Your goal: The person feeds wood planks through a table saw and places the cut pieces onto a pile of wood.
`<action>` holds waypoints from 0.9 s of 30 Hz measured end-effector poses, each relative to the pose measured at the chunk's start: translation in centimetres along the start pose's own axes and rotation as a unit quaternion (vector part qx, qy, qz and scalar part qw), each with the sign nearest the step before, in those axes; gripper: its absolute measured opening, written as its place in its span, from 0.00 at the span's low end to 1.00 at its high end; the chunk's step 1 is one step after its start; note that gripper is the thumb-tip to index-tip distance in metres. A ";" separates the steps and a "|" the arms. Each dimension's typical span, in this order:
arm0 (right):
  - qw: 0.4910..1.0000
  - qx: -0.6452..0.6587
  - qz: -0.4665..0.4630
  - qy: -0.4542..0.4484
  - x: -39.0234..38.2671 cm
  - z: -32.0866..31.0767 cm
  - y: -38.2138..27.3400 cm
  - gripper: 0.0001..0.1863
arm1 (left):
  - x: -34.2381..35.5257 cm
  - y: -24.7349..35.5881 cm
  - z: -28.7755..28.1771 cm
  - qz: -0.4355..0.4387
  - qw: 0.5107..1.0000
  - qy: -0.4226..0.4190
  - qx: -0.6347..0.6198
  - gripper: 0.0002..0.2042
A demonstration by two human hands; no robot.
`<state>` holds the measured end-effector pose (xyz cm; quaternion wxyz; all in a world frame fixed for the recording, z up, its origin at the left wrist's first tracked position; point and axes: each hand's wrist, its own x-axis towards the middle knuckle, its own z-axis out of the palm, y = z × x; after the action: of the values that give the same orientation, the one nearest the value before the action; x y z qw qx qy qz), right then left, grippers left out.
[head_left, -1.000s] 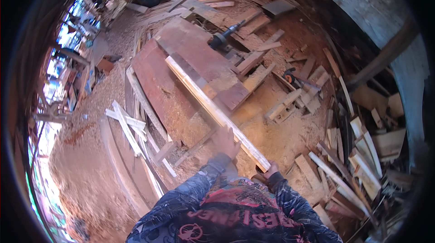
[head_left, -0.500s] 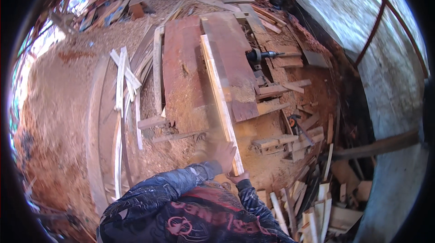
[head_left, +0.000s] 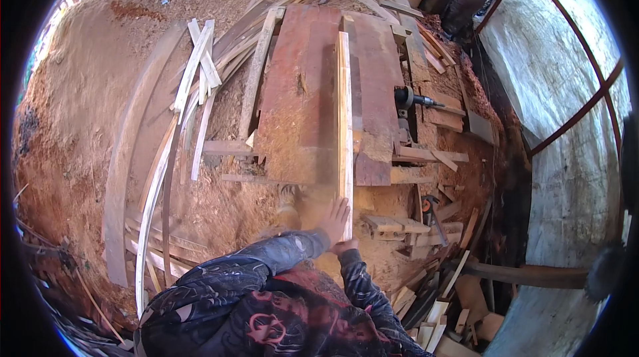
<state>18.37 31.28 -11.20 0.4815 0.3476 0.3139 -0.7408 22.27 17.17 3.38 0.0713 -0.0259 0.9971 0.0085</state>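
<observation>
A long pale wooden batten (head_left: 345, 110) points away from me, lying over reddish-brown boards (head_left: 289, 100) dusted with sawdust. Its near end is at my hands. My left hand (head_left: 335, 221) lies on the batten's left side a little up from that end, fingers stretched along the wood. Just below it, my right hand (head_left: 344, 246) is closed around the near end; part of its fingers is hidden beneath. Right of the boards rests a dark power tool (head_left: 407, 98) with a thin metal shaft.
Crossed pale strips (head_left: 200, 64) and a long curved plank (head_left: 136, 150) lie on the sawdust to the left. A hammer-like tool (head_left: 432, 214) is among offcuts at right. Scrap wood (head_left: 436, 320) piles up at lower right beside a pale sheet wall (head_left: 566, 190).
My view has swung, so the batten now looks nearly straight instead of slanted. Both hands stay at its near end, and the left hand's fingers look more spread along it.
</observation>
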 end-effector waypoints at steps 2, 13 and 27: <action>0.997 -0.077 -0.025 -0.016 0.1 1.0 -0.5 0.36 | 0.8 -0.5 -0.3 0.000 1.000 0.005 0.010 0.41; 0.993 -0.041 0.019 0.110 -0.6 8.6 -2.6 0.34 | 5.2 -3.5 -0.7 0.023 0.993 -0.099 0.062 0.35; 0.241 -0.862 -0.445 0.045 -6.8 14.1 -7.2 0.48 | 8.1 -8.1 -5.1 0.022 0.991 -0.125 0.051 0.54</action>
<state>10.61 25.81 3.17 0.0720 -0.4378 0.8899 -0.1063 13.95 8.61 7.17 0.1968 0.0012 0.9797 -0.0378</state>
